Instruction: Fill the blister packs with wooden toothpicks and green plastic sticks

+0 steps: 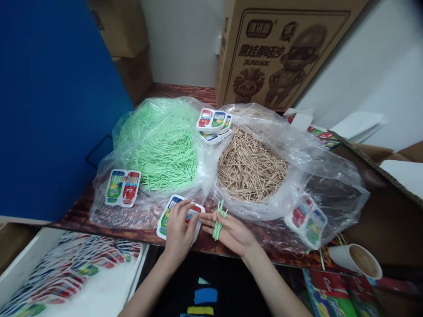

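A small bunch of thin pale green sticks point(218, 224) lies across the fingers of my right hand point(236, 233), held under the thumb. My left hand point(180, 226) is over a printed pack point(163, 223) with can-shaped red and green halves, at the table's front edge. Its fingers are bent towards the thumb, and anything between them is hidden. Behind the left hand, an open plastic bag holds a heap of green sticks point(168, 158). Behind the right hand, another bag holds brown sticks point(253, 167).
A filled pack point(123, 188) lies on the left bag; several stacked packs point(214, 123) rest between the bags. Another pack point(307, 220) lies at right, near a paper cup point(355, 260). A white box point(132, 281) of packs stands lower left. A large carton point(280, 53) stands behind.
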A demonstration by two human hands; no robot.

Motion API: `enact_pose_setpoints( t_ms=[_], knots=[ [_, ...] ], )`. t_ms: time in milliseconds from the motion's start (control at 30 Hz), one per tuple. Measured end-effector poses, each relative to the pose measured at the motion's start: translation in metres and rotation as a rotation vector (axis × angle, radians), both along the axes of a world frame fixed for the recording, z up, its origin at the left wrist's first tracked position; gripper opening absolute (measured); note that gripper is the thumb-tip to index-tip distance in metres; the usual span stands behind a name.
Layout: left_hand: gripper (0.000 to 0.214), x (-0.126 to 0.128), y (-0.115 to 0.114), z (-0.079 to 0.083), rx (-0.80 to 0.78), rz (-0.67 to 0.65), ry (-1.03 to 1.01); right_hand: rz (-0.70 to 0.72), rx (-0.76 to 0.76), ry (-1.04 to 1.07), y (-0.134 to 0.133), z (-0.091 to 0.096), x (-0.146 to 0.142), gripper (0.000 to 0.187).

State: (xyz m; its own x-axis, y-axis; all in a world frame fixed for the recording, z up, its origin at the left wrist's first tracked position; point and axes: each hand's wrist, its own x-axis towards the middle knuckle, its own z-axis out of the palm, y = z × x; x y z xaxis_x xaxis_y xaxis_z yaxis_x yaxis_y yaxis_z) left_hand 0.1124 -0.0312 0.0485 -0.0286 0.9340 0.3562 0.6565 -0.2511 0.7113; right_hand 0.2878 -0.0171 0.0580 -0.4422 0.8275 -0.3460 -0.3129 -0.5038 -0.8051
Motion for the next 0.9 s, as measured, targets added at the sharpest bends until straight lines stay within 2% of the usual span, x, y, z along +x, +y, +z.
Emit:
enact_pose_setpoints(
  t_ms=[133, 200, 300, 433, 533, 700, 900],
  knots=[
    [0.022, 0.012, 0.003, 0.01, -0.003, -0.08, -0.058, -0.214, 0.239, -0.242, -0.001, -0.007, 0.0, 0.028],
    [0.021, 0.006, 0.004, 0.008, 0.005, -0.056, -0.045, -0.271, 0.351, -0.371, -0.003, -0.012, 0.0, 0.023],
    [0.017, -0.015, 0.004, -0.004, -0.01, 0.009, -0.001, -0.288, 0.446, -0.51, -0.007, -0.021, 0.002, 0.019],
    [0.017, -0.048, 0.0, -0.023, -0.022, 0.11, 0.076, -0.321, 0.498, -0.56, -0.01, -0.028, 0.0, 0.02],
    [0.021, -0.062, -0.003, -0.032, -0.041, 0.193, 0.155, -0.326, 0.528, -0.57, -0.012, -0.03, -0.003, 0.02],
    [0.029, -0.065, -0.003, -0.038, -0.112, 0.236, 0.233, -0.287, 0.546, -0.572, -0.014, -0.032, -0.003, 0.021],
    [0.036, -0.062, 0.005, -0.035, -0.109, 0.302, 0.346, -0.27, 0.542, -0.579, -0.014, -0.037, -0.002, 0.023]
  ],
)
